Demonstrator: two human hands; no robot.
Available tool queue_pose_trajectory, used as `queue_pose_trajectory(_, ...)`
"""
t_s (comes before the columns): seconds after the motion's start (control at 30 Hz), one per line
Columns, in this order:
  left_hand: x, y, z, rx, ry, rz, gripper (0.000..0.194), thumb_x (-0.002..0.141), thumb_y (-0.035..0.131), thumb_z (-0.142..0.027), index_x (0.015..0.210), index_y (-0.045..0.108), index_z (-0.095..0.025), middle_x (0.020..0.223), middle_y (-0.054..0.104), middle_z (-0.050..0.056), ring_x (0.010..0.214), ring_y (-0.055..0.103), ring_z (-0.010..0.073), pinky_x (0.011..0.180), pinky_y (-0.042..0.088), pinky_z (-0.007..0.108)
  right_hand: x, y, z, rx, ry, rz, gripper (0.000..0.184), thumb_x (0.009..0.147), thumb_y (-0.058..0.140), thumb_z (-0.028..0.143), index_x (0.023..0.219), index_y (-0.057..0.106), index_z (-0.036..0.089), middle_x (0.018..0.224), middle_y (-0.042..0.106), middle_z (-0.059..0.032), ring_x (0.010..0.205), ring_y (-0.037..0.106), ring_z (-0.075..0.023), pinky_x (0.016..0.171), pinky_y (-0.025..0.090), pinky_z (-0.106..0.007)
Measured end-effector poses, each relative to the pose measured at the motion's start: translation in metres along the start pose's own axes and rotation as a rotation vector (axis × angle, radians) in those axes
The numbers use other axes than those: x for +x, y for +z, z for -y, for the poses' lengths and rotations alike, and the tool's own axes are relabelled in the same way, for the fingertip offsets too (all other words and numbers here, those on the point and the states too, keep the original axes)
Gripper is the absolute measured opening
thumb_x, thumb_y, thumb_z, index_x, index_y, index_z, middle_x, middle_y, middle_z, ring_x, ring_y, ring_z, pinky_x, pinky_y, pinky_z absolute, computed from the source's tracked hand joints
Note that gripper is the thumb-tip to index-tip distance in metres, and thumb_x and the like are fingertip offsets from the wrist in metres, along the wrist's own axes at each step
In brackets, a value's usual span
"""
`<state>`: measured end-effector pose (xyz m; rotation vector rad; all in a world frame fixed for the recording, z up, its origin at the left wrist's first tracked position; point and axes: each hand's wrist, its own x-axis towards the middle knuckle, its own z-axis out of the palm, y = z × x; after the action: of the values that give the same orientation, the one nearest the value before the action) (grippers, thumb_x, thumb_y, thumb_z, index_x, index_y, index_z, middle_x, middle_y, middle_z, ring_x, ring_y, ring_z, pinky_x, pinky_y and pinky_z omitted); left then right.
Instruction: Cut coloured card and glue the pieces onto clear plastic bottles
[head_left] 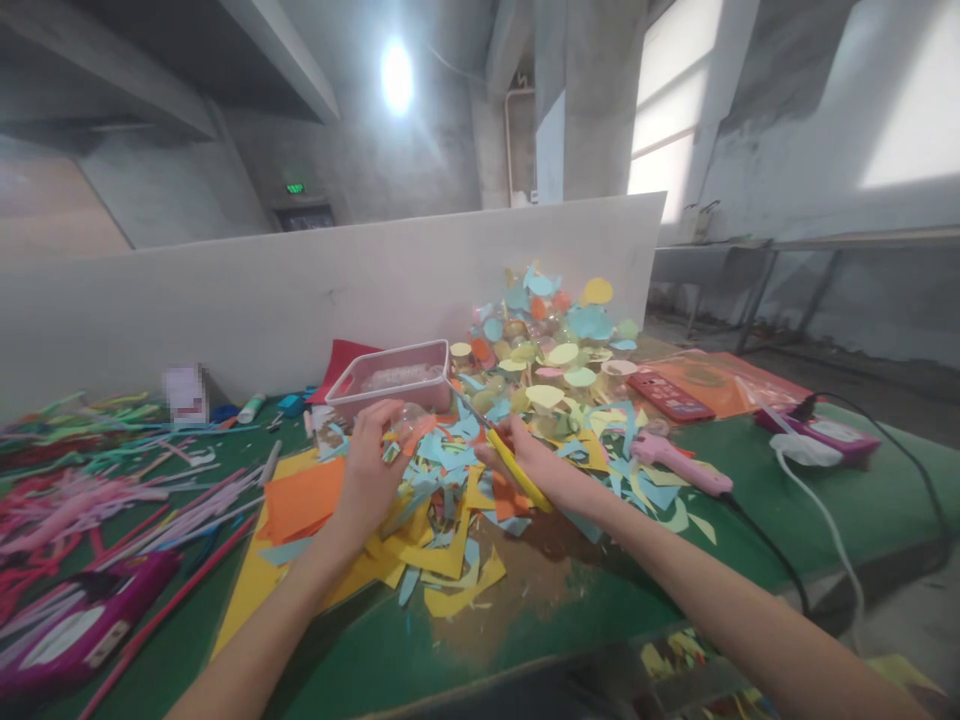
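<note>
Yellow-handled scissors in right hand; lettering on green sign illegible.

My left hand is just in front of the pink basket, fingers curled, its bare forearm slanting toward it. My right hand sits nearer me and right of the basket, fingers bent in a grip.

Left of the left hand lie flat orange paper sheets; farther left, long pink fuzzy stems. Beyond that hand stands 1 pink rectangular plastic bin. Thin blue paper strips lie between it and the right hand.
</note>
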<state>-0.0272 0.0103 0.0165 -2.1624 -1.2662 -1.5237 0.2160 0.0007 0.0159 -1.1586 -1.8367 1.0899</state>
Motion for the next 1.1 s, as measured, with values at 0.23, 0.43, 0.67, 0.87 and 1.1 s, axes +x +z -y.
queue_pose_trajectory(0.23,0.001,-0.013,0.001,0.238,0.434,0.004,0.048,0.091,0.056,-0.014,0.136,0.042,-0.026,0.124,0.056,0.01,0.12,0.055,0.0226,0.102,0.047,0.038,0.004,0.003,-0.006,-0.009,-0.052,0.0,0.046,0.083,0.064,0.058,0.094,0.037,0.023,0.093,0.058,-0.0022,0.079,0.056,-0.0171,0.068,0.043,-0.03)
queue_pose_trajectory(0.43,0.0,-0.01,-0.002,0.168,0.411,0.044,0.046,0.089,0.058,-0.015,0.132,0.045,-0.024,0.123,0.057,0.011,0.119,0.056,0.0225,0.1,0.047,0.037,0.006,0.004,-0.011,0.024,-0.048,0.011,0.05,0.081,0.065,0.061,0.096,0.036,0.023,0.096,0.059,-0.0037,0.083,0.058,-0.0191,0.068,0.044,-0.03)
queue_pose_trajectory(0.67,0.004,-0.006,-0.013,-0.171,-0.219,0.114,0.036,0.089,0.056,-0.039,0.12,0.056,-0.02,0.115,0.062,0.007,0.101,0.06,0.0193,0.087,0.049,0.03,0.003,0.003,-0.008,0.019,-0.079,0.028,0.049,0.079,0.069,0.058,0.096,0.038,0.023,0.102,0.059,-0.0046,0.083,0.058,-0.0178,0.073,0.047,-0.031)
queue_pose_trajectory(0.87,0.008,-0.005,-0.024,-0.286,-0.486,0.109,0.033,0.084,0.053,-0.051,0.092,0.061,-0.02,0.082,0.062,0.001,0.076,0.054,0.0171,0.069,0.044,0.026,0.007,0.006,-0.018,0.004,-0.098,0.065,0.052,0.075,0.072,0.06,0.097,0.041,0.024,0.097,0.06,-0.0024,0.083,0.06,-0.019,0.069,0.048,-0.03)
queue_pose_trajectory(1.1,0.008,-0.005,-0.029,-0.212,-0.494,0.175,0.031,0.081,0.054,-0.052,0.076,0.055,-0.021,0.068,0.049,-0.002,0.062,0.041,0.0145,0.059,0.036,0.025,0.011,0.007,-0.024,-0.02,-0.136,0.055,0.049,0.075,0.071,0.059,0.093,0.042,0.024,0.088,0.06,0.0001,0.075,0.058,-0.0175,0.066,0.046,-0.029)
